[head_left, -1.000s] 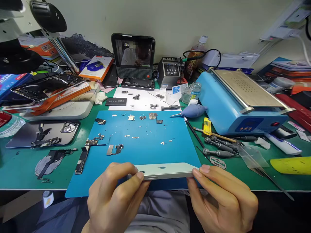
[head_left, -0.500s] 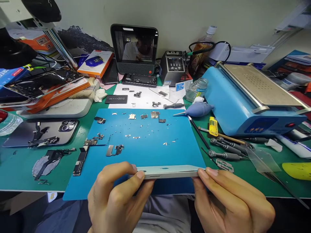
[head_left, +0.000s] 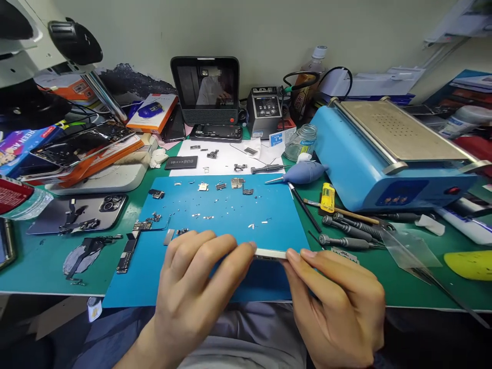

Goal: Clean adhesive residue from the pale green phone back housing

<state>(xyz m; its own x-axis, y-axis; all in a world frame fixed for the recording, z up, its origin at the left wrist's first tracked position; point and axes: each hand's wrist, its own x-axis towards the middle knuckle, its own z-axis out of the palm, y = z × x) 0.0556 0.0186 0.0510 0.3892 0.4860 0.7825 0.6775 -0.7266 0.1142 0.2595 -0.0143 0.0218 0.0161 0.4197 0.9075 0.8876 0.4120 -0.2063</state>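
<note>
Between my two hands I hold a pale phone housing (head_left: 271, 253), edge-on to the camera, above the front of the blue mat (head_left: 265, 284). My left hand (head_left: 203, 277) is closed on its left end, and the fingers cover much of it. Thumb and fingers of my right hand (head_left: 334, 302) pinch the right end. Farther up the mat lie tiny screws, a metal shield plate (head_left: 237, 183), a small camera-like part (head_left: 156, 193) and a long logic board (head_left: 128, 251) at the left edge.
A battery (head_left: 181, 162) lies beside white paper at the back. Right of the mat are a blue air blower (head_left: 305, 172), screwdrivers (head_left: 346, 242) and a blue heating plate machine (head_left: 384, 169). On the left, a phone back (head_left: 92, 210) carries flex cables; a microscope (head_left: 49, 46) overhangs.
The phone housing has turned, so a shorter edge now faces me. My left hand has shifted its grip over the housing, and my hands are closer together. The camera view has shifted slightly.
</note>
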